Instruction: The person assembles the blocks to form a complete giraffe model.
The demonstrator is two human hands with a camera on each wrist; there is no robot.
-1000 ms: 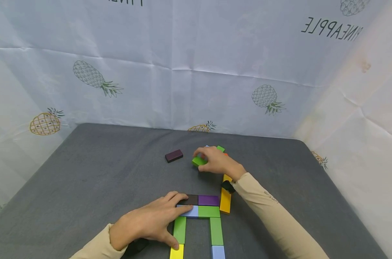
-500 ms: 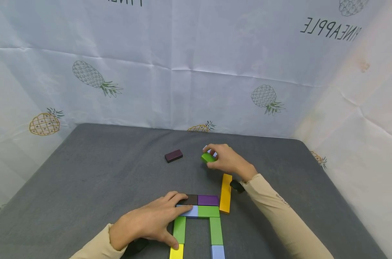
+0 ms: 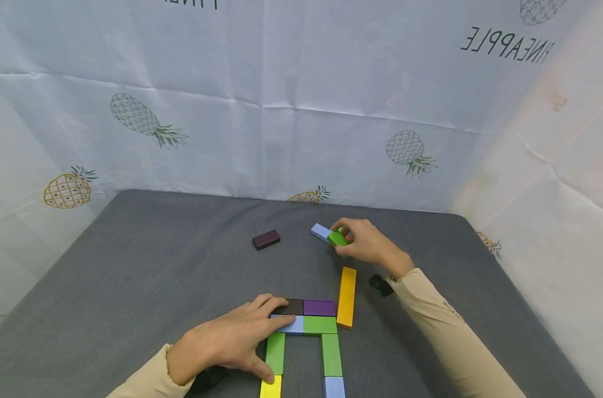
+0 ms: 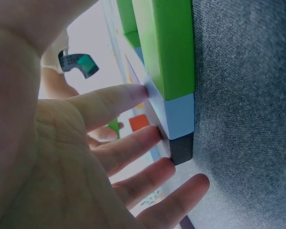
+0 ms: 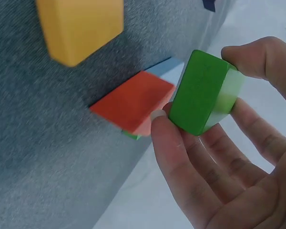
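My right hand (image 3: 370, 243) pinches a green block (image 5: 200, 93) between thumb and fingers, above the far right part of the table. Under and beside it lie a light blue block (image 3: 320, 231) and a red block (image 5: 133, 101); the hand partly hides them in the head view. Nearer, flat blocks form an arch-like outline. My left hand (image 3: 232, 340) rests along its left side with fingers extended. Its fingertips touch the black block (image 3: 295, 307) and a light blue block (image 4: 179, 114), and its thumb lies at the yellow block (image 3: 271, 387).
Yellow-orange blocks (image 3: 347, 297) lie in line to the right of the purple block (image 3: 319, 308). A dark maroon block (image 3: 266, 239) lies alone at the back. Behind the grey table (image 3: 147, 265) hangs a pineapple-print cloth (image 3: 281, 149).
My right hand has moved right with the green block, uncovering the light blue block and the yellow-orange blocks. My left hand has stayed in place.
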